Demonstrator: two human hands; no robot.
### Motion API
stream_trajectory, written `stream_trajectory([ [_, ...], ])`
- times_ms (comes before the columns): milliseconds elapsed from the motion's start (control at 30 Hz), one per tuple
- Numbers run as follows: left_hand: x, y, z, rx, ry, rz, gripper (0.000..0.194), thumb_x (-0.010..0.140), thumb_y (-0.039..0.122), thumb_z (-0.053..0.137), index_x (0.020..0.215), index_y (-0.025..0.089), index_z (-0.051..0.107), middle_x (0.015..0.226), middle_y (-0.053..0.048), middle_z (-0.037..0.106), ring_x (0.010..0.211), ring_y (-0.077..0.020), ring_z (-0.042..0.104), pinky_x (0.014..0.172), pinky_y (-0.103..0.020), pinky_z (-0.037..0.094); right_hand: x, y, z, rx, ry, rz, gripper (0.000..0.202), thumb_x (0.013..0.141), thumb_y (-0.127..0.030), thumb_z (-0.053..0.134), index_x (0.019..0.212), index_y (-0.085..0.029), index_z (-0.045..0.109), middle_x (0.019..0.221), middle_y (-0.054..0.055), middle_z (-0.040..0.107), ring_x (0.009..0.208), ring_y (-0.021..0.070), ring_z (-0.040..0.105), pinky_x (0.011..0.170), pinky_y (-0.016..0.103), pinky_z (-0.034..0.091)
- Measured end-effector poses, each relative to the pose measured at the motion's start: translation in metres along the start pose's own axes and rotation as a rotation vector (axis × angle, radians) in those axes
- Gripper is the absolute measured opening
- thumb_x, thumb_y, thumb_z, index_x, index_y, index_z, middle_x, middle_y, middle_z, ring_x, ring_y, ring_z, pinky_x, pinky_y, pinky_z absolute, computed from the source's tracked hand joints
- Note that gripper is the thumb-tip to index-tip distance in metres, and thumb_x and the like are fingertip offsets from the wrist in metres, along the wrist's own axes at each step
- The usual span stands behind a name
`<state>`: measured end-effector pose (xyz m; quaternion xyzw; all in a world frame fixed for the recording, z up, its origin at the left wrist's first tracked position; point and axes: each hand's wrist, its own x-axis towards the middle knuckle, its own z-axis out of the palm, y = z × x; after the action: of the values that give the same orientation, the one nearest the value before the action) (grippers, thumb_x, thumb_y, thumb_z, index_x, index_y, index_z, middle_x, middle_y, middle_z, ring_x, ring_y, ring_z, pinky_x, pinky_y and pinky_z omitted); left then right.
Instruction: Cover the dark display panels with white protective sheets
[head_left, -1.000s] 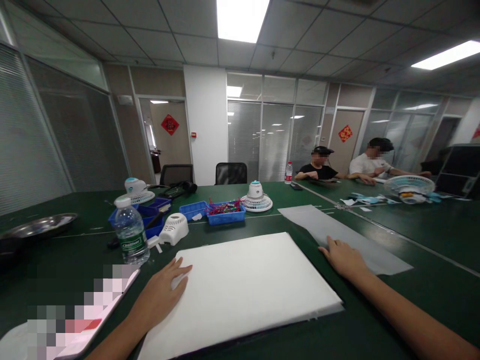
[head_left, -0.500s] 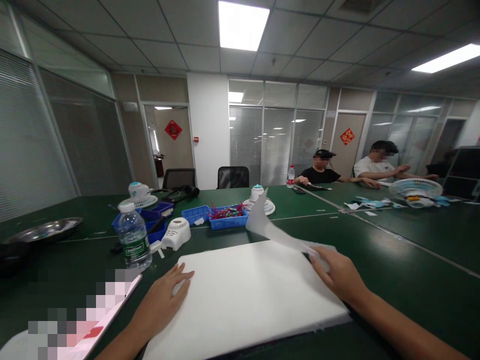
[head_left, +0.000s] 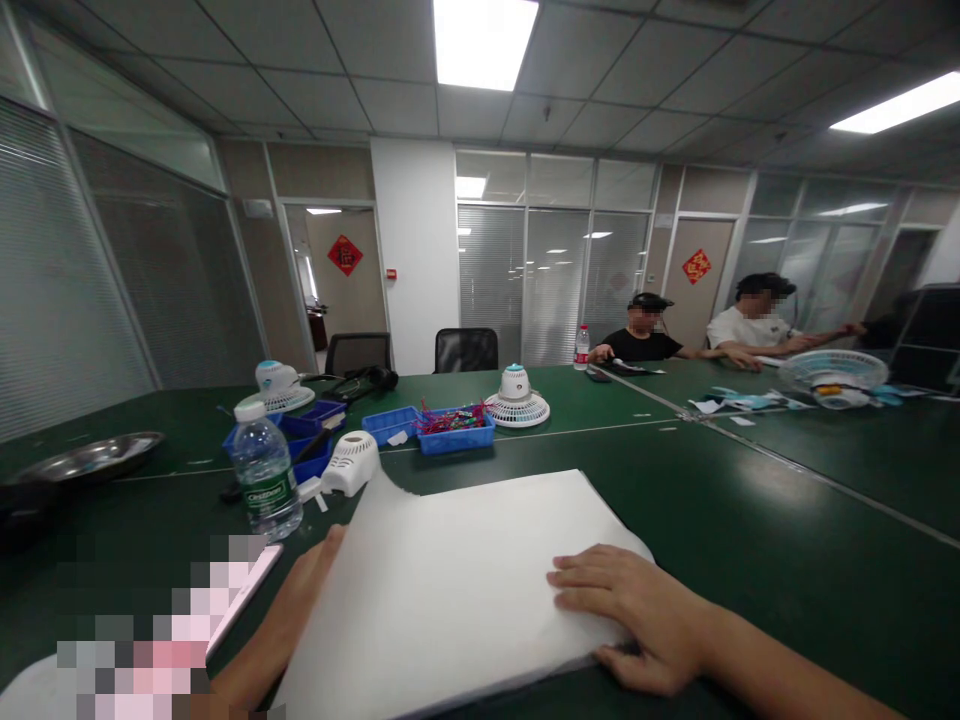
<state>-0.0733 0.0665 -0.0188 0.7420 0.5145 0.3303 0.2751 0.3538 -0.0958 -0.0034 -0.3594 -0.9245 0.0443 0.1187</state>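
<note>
A white foam board [head_left: 480, 640] lies on the green table in front of me, and a thin white sheet [head_left: 450, 560] is spread over it. My right hand [head_left: 626, 615] rests on the sheet's right side. Its fingers lie flat on top and its thumb is tucked under the near edge. My left hand [head_left: 296, 600] lies at the board's left edge with its fingers apart. The sheet's left side covers part of it.
A water bottle [head_left: 262, 470], a white fan housing [head_left: 351, 462], blue trays [head_left: 454, 428] with small parts and a small fan [head_left: 516, 400] stand beyond the board. A metal dish [head_left: 86, 457] sits far left. Two other people sit at the back right.
My right hand lifted the thin sheet from the table on the right, swung it leftward and laid it over the foam board. The sheet now covers part of my left hand.
</note>
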Motion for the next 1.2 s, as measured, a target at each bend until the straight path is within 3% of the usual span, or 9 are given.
stream_trajectory([
  [67, 0.001, 0.002, -0.002, -0.086, -0.029, -0.033, 0.073, 0.094, 0.069, 0.024, 0.120, 0.021, 0.073, 0.110, -0.007, 0.080, 0.105, -0.0328, 0.072, 0.091, -0.043, 0.058, -0.002, 0.002, -0.002, 0.013, 0.007, 0.013, 0.065, 0.081, -0.035, 0.061, 0.143, -0.020, 0.051, 0.146, 0.014, 0.055, 0.137, 0.0309, 0.049, 0.111, 0.052, 0.039],
  [167, 0.008, -0.005, -0.001, -0.145, 0.022, -0.057, 0.070, 0.094, 0.068, 0.030, 0.124, 0.021, 0.072, 0.127, -0.006, 0.073, 0.127, -0.0336, 0.061, 0.111, -0.049, 0.045, -0.003, 0.002, -0.010, 0.030, -0.005, 0.035, 0.062, 0.083, -0.036, 0.062, 0.143, -0.022, 0.053, 0.146, 0.013, 0.055, 0.136, 0.0307, 0.050, 0.113, 0.053, 0.038],
  [333, 0.023, -0.027, 0.001, -0.345, 0.146, -0.099, 0.070, 0.097, 0.058, 0.027, 0.134, 0.011, 0.063, 0.139, -0.013, 0.064, 0.128, -0.0283, 0.061, 0.116, -0.046, 0.040, -0.001, -0.001, -0.022, 0.032, -0.089, 0.059, 0.065, 0.086, -0.036, 0.060, 0.148, -0.026, 0.047, 0.151, 0.010, 0.050, 0.139, 0.0309, 0.047, 0.116, 0.055, 0.032],
  [400, 0.023, -0.031, 0.003, -0.226, 0.157, -0.080, 0.066, 0.094, 0.057, 0.037, 0.134, 0.012, 0.063, 0.142, -0.012, 0.061, 0.132, -0.0292, 0.057, 0.117, -0.047, 0.038, -0.001, -0.001, -0.023, 0.039, -0.090, 0.062, 0.066, 0.085, -0.035, 0.061, 0.149, -0.027, 0.046, 0.151, 0.010, 0.050, 0.139, 0.0319, 0.047, 0.117, 0.056, 0.031],
  [533, 0.016, -0.029, 0.011, 0.187, 0.026, 0.040, 0.063, 0.083, 0.050, 0.057, 0.136, 0.018, 0.063, 0.155, -0.011, 0.047, 0.141, -0.0327, 0.047, 0.120, -0.050, 0.031, -0.002, 0.000, -0.019, 0.038, -0.085, 0.077, 0.073, 0.084, -0.044, 0.066, 0.151, -0.026, 0.045, 0.150, 0.013, 0.051, 0.138, 0.0348, 0.047, 0.115, 0.058, 0.032],
  [733, 0.010, -0.032, 0.019, 0.424, -0.053, 0.152, 0.061, 0.092, 0.051, 0.046, 0.144, 0.021, 0.055, 0.159, -0.010, 0.041, 0.147, -0.0306, 0.038, 0.119, -0.049, 0.033, 0.002, -0.001, -0.011, 0.022, -0.050, 0.015, 0.084, 0.084, -0.055, 0.067, 0.155, -0.026, 0.035, 0.155, 0.014, 0.044, 0.142, 0.0333, 0.041, 0.118, 0.055, 0.029],
  [867, 0.010, -0.031, 0.019, 0.516, -0.099, 0.203, 0.063, 0.095, 0.053, 0.042, 0.148, 0.020, 0.050, 0.162, -0.011, 0.034, 0.149, -0.0311, 0.031, 0.121, -0.051, 0.028, 0.004, -0.003, -0.006, -0.085, 0.006, 0.005, 0.074, 0.090, -0.053, 0.061, 0.154, -0.024, 0.037, 0.153, 0.014, 0.048, 0.141, 0.0293, 0.044, 0.118, 0.052, 0.031],
  [1000, 0.008, -0.025, 0.020, 0.531, -0.120, 0.192, 0.065, 0.095, 0.055, 0.041, 0.148, 0.018, 0.049, 0.162, -0.012, 0.033, 0.149, -0.0323, 0.030, 0.121, -0.053, 0.028, 0.004, -0.007, -0.001, -0.257, 0.137, -0.125, 0.058, 0.092, -0.042, 0.061, 0.144, -0.020, 0.050, 0.140, 0.013, 0.061, 0.134, 0.0257, 0.052, 0.114, 0.048, 0.038],
  [1200, 0.010, -0.027, 0.014, 0.243, -0.109, 0.092, 0.068, 0.094, 0.059, 0.039, 0.146, 0.018, 0.052, 0.162, -0.009, 0.034, 0.150, -0.0306, 0.029, 0.124, -0.052, 0.020, 0.012, -0.023, -0.003, -0.425, 0.321, -0.332, 0.029, 0.091, -0.021, 0.062, 0.119, -0.015, 0.066, 0.126, 0.011, 0.070, 0.121, 0.0226, 0.062, 0.104, 0.042, 0.049],
])
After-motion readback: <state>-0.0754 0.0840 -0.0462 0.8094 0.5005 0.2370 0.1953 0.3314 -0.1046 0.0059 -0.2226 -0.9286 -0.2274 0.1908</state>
